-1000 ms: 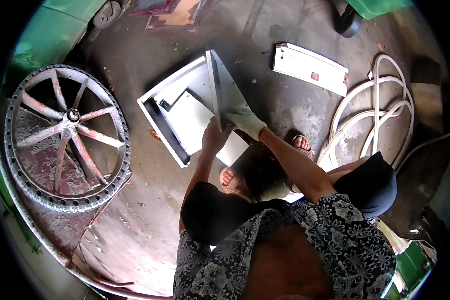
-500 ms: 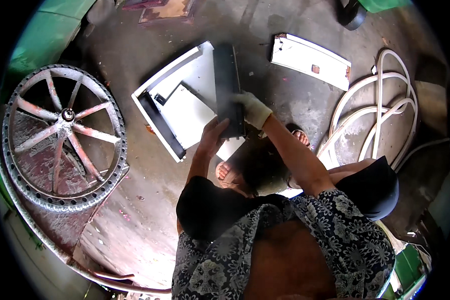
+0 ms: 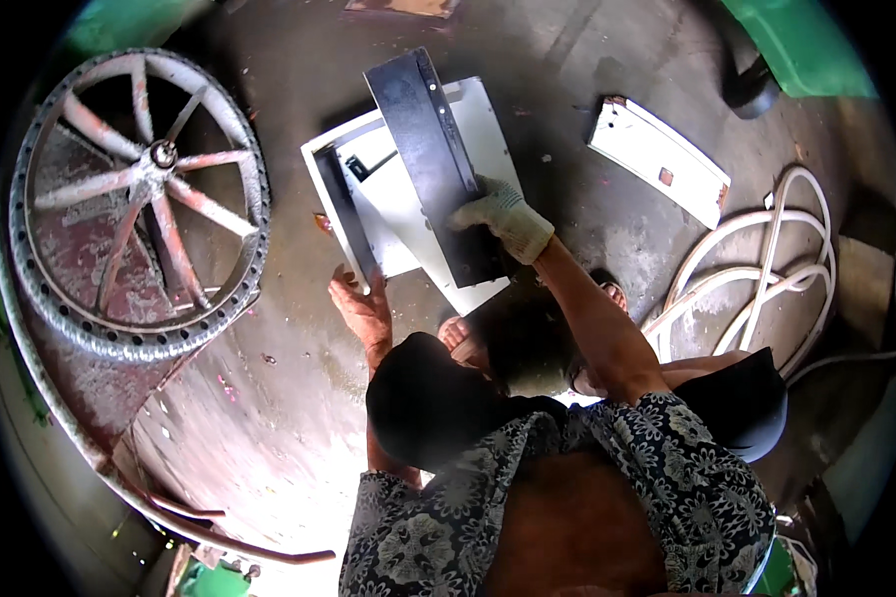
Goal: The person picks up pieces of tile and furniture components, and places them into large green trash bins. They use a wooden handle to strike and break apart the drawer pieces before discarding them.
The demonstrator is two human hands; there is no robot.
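My right hand (image 3: 498, 214), in a pale knitted work glove, is closed on the lower right edge of a long dark metal panel (image 3: 418, 139). The panel is tilted over a white metal casing (image 3: 488, 129) with raised sides, hiding part of it. My bare left hand (image 3: 363, 308) is at the casing's near left corner, thumb and fingers on either side of the edge. Inside the casing lie a flat white sheet (image 3: 388, 224), whose near end sticks out beneath the dark panel, and a small black bracket (image 3: 368, 166).
A large rusty spoked wheel (image 3: 154, 189) lies at the left, beside a long curved pipe (image 3: 55, 398). To the right are a white metal strip (image 3: 657, 164) with rusty ends and a coiled pale hose (image 3: 767, 269). My sandalled feet (image 3: 458, 338) are close to the casing.
My left hand has left the dark panel and moved to the casing's corner. The dark panel has swung leftward at its far end, in my right hand. The whole view has turned slightly.
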